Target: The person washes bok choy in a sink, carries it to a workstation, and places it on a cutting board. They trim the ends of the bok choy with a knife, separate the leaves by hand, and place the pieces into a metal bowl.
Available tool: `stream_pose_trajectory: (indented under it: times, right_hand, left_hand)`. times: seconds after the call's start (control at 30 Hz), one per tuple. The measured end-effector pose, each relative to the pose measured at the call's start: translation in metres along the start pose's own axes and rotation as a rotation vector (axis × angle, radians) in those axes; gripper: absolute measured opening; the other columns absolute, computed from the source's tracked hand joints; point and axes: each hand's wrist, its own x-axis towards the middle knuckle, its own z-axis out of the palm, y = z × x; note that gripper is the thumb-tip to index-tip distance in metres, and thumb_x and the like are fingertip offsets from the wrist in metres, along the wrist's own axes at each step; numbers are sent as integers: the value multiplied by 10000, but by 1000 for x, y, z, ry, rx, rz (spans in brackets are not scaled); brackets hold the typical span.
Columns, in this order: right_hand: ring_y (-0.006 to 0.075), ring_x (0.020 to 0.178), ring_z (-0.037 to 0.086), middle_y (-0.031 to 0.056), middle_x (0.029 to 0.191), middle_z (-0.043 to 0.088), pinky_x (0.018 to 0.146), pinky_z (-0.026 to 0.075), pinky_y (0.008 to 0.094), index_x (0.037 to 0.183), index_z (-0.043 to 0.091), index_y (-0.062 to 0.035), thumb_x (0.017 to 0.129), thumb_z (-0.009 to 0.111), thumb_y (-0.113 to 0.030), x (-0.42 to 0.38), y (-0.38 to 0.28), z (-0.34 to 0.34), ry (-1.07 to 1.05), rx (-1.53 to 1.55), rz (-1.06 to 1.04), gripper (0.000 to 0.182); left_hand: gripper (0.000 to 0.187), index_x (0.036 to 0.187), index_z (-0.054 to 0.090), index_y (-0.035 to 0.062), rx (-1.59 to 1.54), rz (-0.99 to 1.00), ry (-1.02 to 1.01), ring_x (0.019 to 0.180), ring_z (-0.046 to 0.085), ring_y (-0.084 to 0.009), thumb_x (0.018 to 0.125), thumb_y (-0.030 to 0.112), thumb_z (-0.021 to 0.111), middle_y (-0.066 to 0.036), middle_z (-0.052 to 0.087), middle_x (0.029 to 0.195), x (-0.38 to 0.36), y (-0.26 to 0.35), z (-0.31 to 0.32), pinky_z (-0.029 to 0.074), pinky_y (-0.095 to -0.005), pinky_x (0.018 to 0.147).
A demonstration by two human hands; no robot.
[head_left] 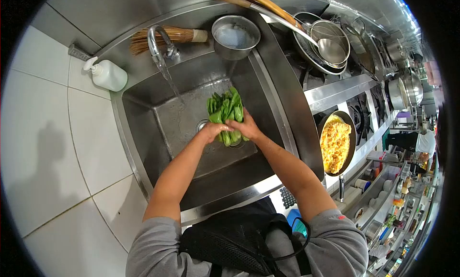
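Note:
Over the metal sink (187, 157), a bunch of leafy greens (224, 107) is held between both hands, leaves pointing away from me and pale stems toward me. My left hand (212, 131) is closed at the left side of the stems. My right hand (246, 125) wraps round the right side of the bunch. Water runs from the faucet (154, 42) in a stream to the left of the greens and falls into the sink. Part of the drain (201, 125) shows beside my left hand.
Behind the sink are a straw brush (179, 35) and a metal pot (235, 37); a white soap bottle (109, 75) stands left. On the right stove sit a pan of yellow food (335, 145) and a pan with strainers and ladle (330, 51). Another person (424, 142) stands far right.

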Motion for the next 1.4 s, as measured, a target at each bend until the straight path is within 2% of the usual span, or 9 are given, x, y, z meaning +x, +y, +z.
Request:
stream_pose_trajectory:
  times: [0.17, 0.5, 0.67, 0.83, 0.97, 1.13, 1.27, 1.33, 1.4]
  right_hand:
    - [308, 1290, 535, 236, 1370, 543, 1088, 420, 398, 1461, 327, 57, 742, 855, -396, -17, 61, -16, 2, -434, 176, 1001]
    - [316, 1203, 611, 193, 1278, 631, 1035, 474, 414, 1394, 462, 10, 652, 913, -318, 6, 109, -38, -1, -394, 283, 929]
    - [347, 1191, 619, 191, 1275, 639, 1004, 487, 429, 1367, 509, -26, 639, 883, -272, 26, 130, -36, -33, -506, 274, 855]
    - [351, 1175, 626, 189, 1254, 650, 992, 488, 434, 1354, 529, -30, 634, 855, -238, 38, 141, -16, 27, -560, 331, 817]
    - [319, 1126, 646, 191, 1222, 659, 971, 498, 419, 1335, 526, -13, 639, 823, -201, 41, 151, -13, -27, -352, 337, 780]
    - [304, 1080, 651, 178, 1158, 667, 944, 506, 416, 1325, 509, 12, 641, 806, -150, 39, 157, -4, -13, -242, 223, 764]
    - [315, 1103, 627, 182, 1160, 644, 974, 486, 423, 1353, 483, 20, 656, 804, -106, 39, 122, 18, 46, -195, 246, 777]
    - [320, 1145, 603, 192, 1210, 616, 996, 471, 421, 1379, 462, 17, 669, 801, -103, 36, 130, 33, 101, -266, 227, 796]
    - [331, 1237, 539, 208, 1326, 535, 1042, 435, 423, 1446, 404, 4, 690, 801, -108, 39, 150, 46, 145, -238, 130, 861]
  left_hand:
    - [584, 1269, 634, 26, -63, -165, -59, 1142, 601, -231, 740, 122, 862, -84, 660, 1227, 14, -77, 15, 459, -378, 997]
    - [910, 1478, 450, 72, -73, -255, 50, 1381, 428, -259, 687, 149, 894, -100, 528, 1447, 93, -164, 20, 327, -423, 1148]
    - [805, 1412, 505, 49, -253, -84, -1, 1267, 534, -245, 702, 85, 884, -84, 589, 1364, 101, -177, 9, 427, -383, 1065]
    - [631, 1253, 592, -1, 177, 159, 258, 1128, 622, -263, 715, 123, 898, -109, 665, 1214, 85, -163, -2, 510, -411, 944]
    - [725, 1273, 546, -7, 350, 212, 341, 1110, 626, -290, 683, 177, 926, -147, 646, 1198, 69, -154, -3, 512, -434, 930]
    - [881, 1358, 438, 12, 449, 558, 641, 1152, 593, -334, 653, 206, 929, -186, 591, 1218, 85, -192, -5, 478, -440, 983]
    - [713, 1349, 456, 6, 461, 584, 699, 1161, 578, -322, 760, 154, 830, -171, 592, 1212, 97, -214, -21, 453, -416, 1013]
    - [581, 1335, 485, 10, -122, 250, 439, 1139, 583, -287, 808, 59, 724, -132, 594, 1224, 89, -214, -34, 452, -390, 1006]
    - [564, 1335, 497, 13, -380, 241, 456, 1137, 583, -271, 805, 20, 692, -116, 594, 1237, 82, -213, -37, 457, -385, 1000]
